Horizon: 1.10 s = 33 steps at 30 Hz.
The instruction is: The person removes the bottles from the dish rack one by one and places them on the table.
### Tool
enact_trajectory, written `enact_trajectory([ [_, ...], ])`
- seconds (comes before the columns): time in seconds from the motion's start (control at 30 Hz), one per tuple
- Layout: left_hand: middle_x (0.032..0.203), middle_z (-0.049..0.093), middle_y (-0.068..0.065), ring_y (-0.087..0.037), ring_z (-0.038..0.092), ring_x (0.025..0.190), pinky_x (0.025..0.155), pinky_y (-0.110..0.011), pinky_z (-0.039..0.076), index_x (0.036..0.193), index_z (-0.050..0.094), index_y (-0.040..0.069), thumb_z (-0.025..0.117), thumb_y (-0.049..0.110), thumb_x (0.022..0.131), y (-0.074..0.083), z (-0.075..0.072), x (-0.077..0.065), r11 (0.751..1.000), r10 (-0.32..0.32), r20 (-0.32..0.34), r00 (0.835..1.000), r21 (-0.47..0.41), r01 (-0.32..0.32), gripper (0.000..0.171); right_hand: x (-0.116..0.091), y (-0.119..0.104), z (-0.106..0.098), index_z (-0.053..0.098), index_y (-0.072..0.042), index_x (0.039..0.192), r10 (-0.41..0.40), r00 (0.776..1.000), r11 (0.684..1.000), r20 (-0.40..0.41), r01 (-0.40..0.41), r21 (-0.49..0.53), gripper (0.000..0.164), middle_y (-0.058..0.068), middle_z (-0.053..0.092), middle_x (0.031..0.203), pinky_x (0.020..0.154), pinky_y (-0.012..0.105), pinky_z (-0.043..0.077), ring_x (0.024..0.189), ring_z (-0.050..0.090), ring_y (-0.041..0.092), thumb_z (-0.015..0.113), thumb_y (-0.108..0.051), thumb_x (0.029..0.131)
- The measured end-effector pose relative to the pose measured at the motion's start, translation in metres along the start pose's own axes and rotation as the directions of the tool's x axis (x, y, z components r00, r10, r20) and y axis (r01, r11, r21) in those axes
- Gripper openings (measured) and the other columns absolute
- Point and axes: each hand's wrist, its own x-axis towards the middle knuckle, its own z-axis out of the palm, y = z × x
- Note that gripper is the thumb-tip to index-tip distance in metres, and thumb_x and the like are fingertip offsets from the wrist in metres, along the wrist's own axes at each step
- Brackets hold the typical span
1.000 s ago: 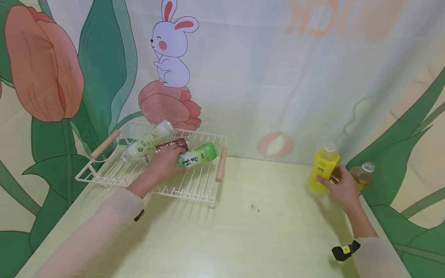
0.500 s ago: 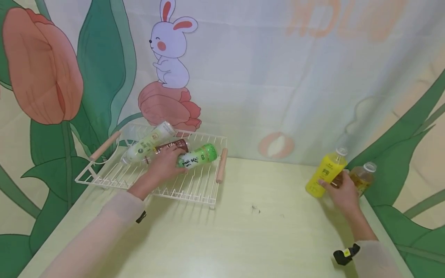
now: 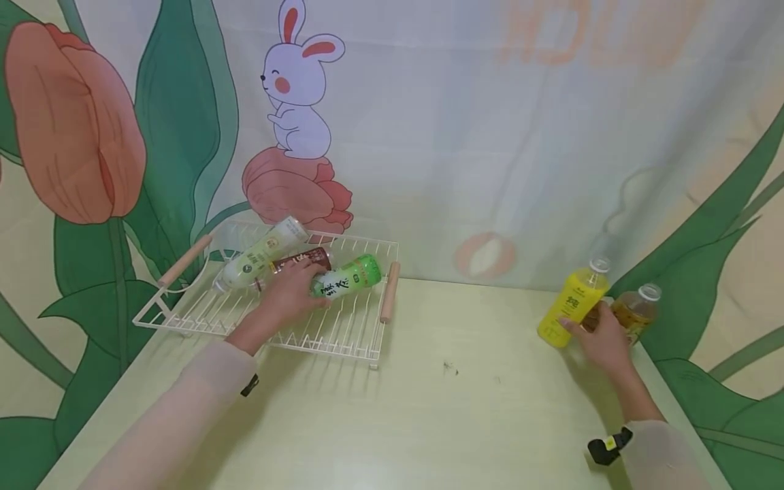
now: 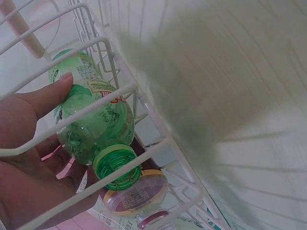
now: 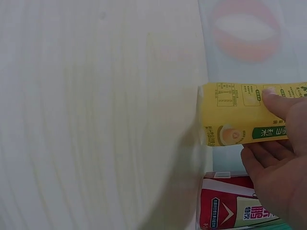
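A: How many bottles lie in your white wire rack (image 3: 333,352), left of centre in the frame?
B: Three, all slanted: a pale bottle (image 3: 257,258), a dark red bottle (image 3: 306,258) and a green bottle (image 3: 350,278). Your left hand (image 3: 290,292) grips the green one, fingers curled round it.
A: And at the right of the frame?
B: At least two over your table (image 3: 429,422): a tilted yellow bottle (image 3: 572,306), held between thumb and fingers of your right hand (image 3: 603,337), and an amber bottle (image 3: 633,316) beside it, partly hidden by that hand.
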Motion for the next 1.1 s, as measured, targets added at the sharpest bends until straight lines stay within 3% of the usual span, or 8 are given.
enact_trajectory([
  [0.33, 0.138, 0.064, -0.014, -0.035, 0.055, 0.122, 0.103, -0.054, 0.049, 0.141, 0.064, 0.006, 0.092, 0.033, 0.085, 0.002, 0.001, 0.003, 1.0, -0.003, -0.009, 1.0, -0.022, 0.003, 0.069, -0.007, 0.003, -0.002, 0.028, 0.0, 0.161, 0.014, 1.0, 1.0, 0.006, -0.014, 0.008, 0.083, 0.034, 0.043, 0.156, 0.111, 0.072, 0.039, 0.142, 0.044, 0.056, 0.065, -0.048, 0.105],
  [0.87, 0.14, 0.062, -0.014, -0.035, 0.054, 0.125, 0.105, -0.055, 0.049, 0.143, 0.063, 0.007, 0.09, 0.037, 0.087, -0.002, 0.003, 0.004, 0.999, -0.015, 0.004, 1.0, -0.032, 0.016, 0.069, -0.015, 0.01, -0.017, 0.029, 0.003, 0.16, -0.068, 0.995, 0.997, 0.068, 0.07, -0.021, 0.078, 0.037, 0.048, 0.15, 0.106, 0.074, 0.041, 0.137, 0.048, 0.058, 0.064, -0.043, 0.106],
  [1.1, 0.141, 0.062, -0.014, -0.036, 0.054, 0.126, 0.106, -0.056, 0.049, 0.144, 0.062, 0.007, 0.089, 0.037, 0.087, -0.002, 0.0, 0.003, 0.999, -0.028, 0.015, 0.999, -0.022, 0.028, 0.07, -0.011, 0.01, -0.013, 0.029, 0.003, 0.16, -0.043, 0.997, 0.998, 0.071, 0.045, -0.032, 0.08, 0.037, 0.047, 0.151, 0.106, 0.075, 0.041, 0.137, 0.048, 0.058, 0.064, -0.045, 0.106],
])
